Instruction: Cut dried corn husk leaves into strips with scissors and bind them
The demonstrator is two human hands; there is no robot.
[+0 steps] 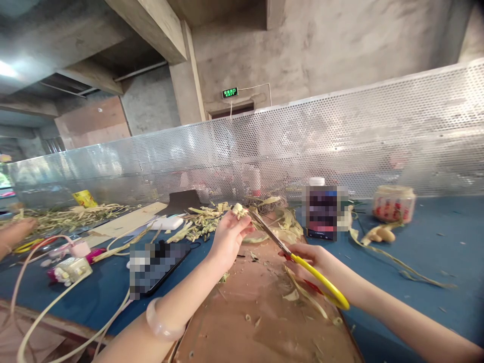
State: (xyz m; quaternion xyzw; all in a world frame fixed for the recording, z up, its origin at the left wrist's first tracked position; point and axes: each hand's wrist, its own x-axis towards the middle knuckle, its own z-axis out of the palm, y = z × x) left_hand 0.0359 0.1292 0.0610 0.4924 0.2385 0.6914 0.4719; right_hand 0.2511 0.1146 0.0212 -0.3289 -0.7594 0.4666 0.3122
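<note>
Between the fingertips of my left hand (230, 237) is a small pale-yellow knotted piece of dried husk (238, 209). My right hand (308, 262) is closed on a pair of scissors (319, 280) with yellow handles that show some red. The blades point up and left, their tips close by the left fingers; whether they touch the piece I cannot tell. Below both hands lies a brown board (264, 312) strewn with small scraps. Dried husk strips (202, 222) lie in a heap just beyond my left hand.
A perforated metal screen (159, 161) runs along the back. On the blue table stand a propped phone (322, 212) and a glass jar (393, 204), right. Left are a dark phone (162, 267), a power strip (70, 269), looping cables and another person's hand (17, 237).
</note>
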